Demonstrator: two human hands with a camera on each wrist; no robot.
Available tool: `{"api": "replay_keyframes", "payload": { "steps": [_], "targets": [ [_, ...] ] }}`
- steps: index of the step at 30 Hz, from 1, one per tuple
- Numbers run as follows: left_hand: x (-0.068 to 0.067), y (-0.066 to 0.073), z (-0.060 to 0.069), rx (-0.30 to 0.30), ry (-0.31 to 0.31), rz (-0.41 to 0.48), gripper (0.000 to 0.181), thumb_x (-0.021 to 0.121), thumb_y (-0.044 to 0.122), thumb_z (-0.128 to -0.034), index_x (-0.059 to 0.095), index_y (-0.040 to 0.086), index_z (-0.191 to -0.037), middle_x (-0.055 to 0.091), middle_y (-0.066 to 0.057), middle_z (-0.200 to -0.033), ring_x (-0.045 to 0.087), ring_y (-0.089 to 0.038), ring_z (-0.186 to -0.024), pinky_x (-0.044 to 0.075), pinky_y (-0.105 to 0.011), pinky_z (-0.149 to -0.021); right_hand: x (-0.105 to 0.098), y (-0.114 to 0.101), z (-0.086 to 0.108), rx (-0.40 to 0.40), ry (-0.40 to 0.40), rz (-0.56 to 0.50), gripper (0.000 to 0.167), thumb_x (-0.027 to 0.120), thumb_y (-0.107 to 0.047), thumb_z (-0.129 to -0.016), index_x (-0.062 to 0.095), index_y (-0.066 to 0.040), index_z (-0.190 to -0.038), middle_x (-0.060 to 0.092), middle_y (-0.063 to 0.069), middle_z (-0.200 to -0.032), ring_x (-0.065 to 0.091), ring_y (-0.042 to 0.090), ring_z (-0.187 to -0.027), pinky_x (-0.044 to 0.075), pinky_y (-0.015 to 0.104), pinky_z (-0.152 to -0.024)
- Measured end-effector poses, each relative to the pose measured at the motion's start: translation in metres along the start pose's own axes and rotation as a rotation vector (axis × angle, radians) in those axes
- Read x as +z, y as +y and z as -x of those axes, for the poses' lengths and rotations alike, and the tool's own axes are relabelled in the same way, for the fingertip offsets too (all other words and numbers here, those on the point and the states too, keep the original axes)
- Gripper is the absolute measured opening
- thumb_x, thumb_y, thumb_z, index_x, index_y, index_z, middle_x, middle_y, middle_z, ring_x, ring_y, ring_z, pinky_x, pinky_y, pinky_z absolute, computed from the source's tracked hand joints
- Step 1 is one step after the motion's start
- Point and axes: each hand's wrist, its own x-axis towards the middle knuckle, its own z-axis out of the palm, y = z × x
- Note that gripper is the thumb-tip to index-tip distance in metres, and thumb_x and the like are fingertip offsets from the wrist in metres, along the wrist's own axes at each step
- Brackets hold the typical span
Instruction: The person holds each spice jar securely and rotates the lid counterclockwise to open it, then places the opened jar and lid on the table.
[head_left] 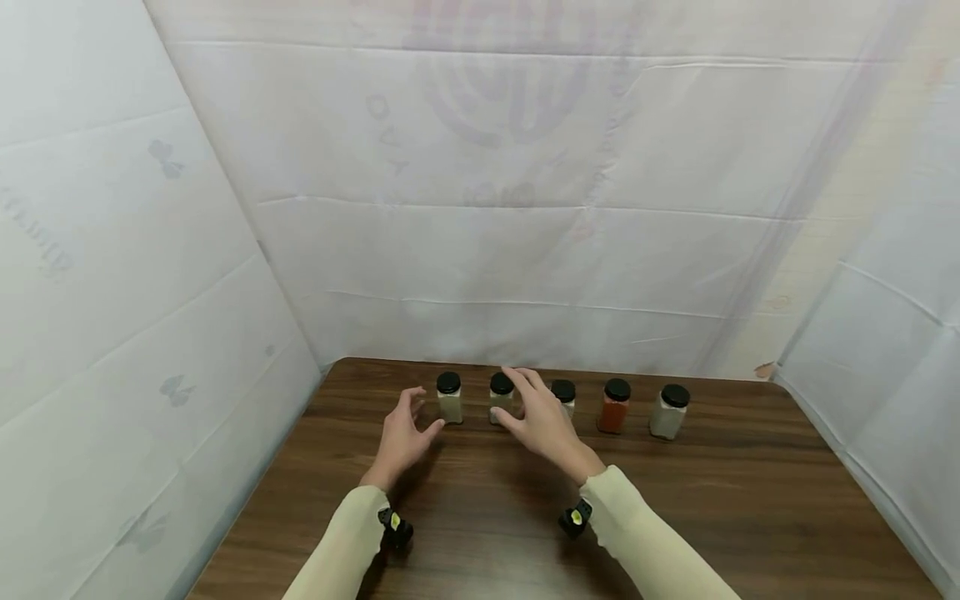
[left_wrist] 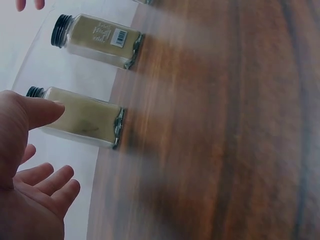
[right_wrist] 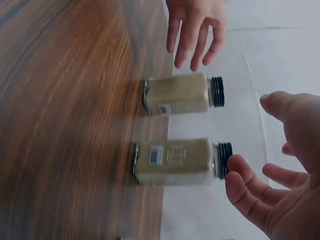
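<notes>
Several square spice jars with black lids stand upright in a row. The leftmost jar (head_left: 450,404) and the one beside it (head_left: 501,405) hold a pale greenish-beige powder. My left hand (head_left: 405,433) is at the left of the leftmost jar, fingers spread; its thumb overlaps that jar (left_wrist: 87,117) in the left wrist view. My right hand (head_left: 543,421) hovers by the second jar, thumb and fingers apart. In the right wrist view its fingertips overlap the lid of that jar (right_wrist: 175,162); whether they touch it I cannot tell. Neither hand grips anything.
Right of my right hand stand a jar of orange-red powder (head_left: 614,408) and a jar of greyish-white powder (head_left: 668,414). Another jar (head_left: 564,390) is partly hidden behind that hand. The brown wooden table (head_left: 480,533) meets white-sheeted walls (head_left: 465,250) at the back and sides.
</notes>
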Motion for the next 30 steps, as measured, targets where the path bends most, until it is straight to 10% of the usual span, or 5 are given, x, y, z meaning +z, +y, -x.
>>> {"api": "replay_keyframes", "payload": {
  "steps": [17,24,30],
  "targets": [
    [0.011,-0.002,-0.019,0.013,-0.027,0.036,0.074,0.080,0.008,-0.0906,0.037,-0.002,-0.149,0.049,-0.025,-0.150,0.052,-0.041,-0.135,0.044,-0.054,-0.108,0.041,-0.019,-0.030,0.021,-0.073,-0.086,0.069,0.071,-0.035,-0.099,0.041,-0.014,-0.158,0.050,0.010,-0.152,0.060,0.004,-0.066,0.053,0.027,-0.064],
    [0.013,-0.001,-0.026,-0.002,-0.002,0.013,0.070,0.081,0.012,-0.0907,0.044,0.000,-0.149,0.055,-0.023,-0.146,0.056,-0.039,-0.132,0.047,-0.052,-0.105,0.045,-0.023,-0.043,0.047,-0.103,-0.060,0.071,0.070,-0.037,-0.100,0.038,-0.015,-0.159,0.051,0.011,-0.153,0.064,0.030,-0.118,0.055,0.047,-0.092],
    [0.015,-0.003,-0.030,-0.019,-0.015,-0.014,0.068,0.080,0.014,-0.0914,0.048,0.000,-0.149,0.058,-0.025,-0.142,0.059,-0.040,-0.128,0.049,-0.052,-0.102,0.049,-0.030,-0.049,0.106,-0.145,-0.019,0.071,0.071,-0.036,-0.099,0.040,-0.016,-0.159,0.052,0.013,-0.152,0.067,0.031,-0.111,0.058,0.048,-0.083]
  ]
}}
